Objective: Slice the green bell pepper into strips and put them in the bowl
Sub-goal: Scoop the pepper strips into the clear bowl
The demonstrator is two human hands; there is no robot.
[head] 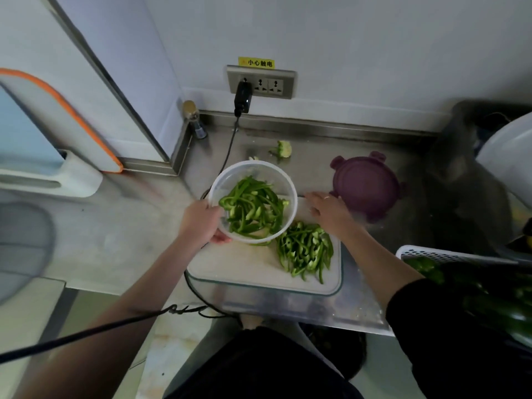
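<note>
Left hand (201, 223) grips bowl (283, 180); right hand (328, 210) spread beside strips (305, 251). Hold rim at board (244, 266) level, sweep gently.

the bowl (230, 180) sits over the far left of the cutting board (244, 266), strips (252, 210) in it. more strips (303, 251) lie on the board, right of the bowl. a lid (365, 185) lies right of the bowl, the pepper core (283, 148) behind it.
</note>
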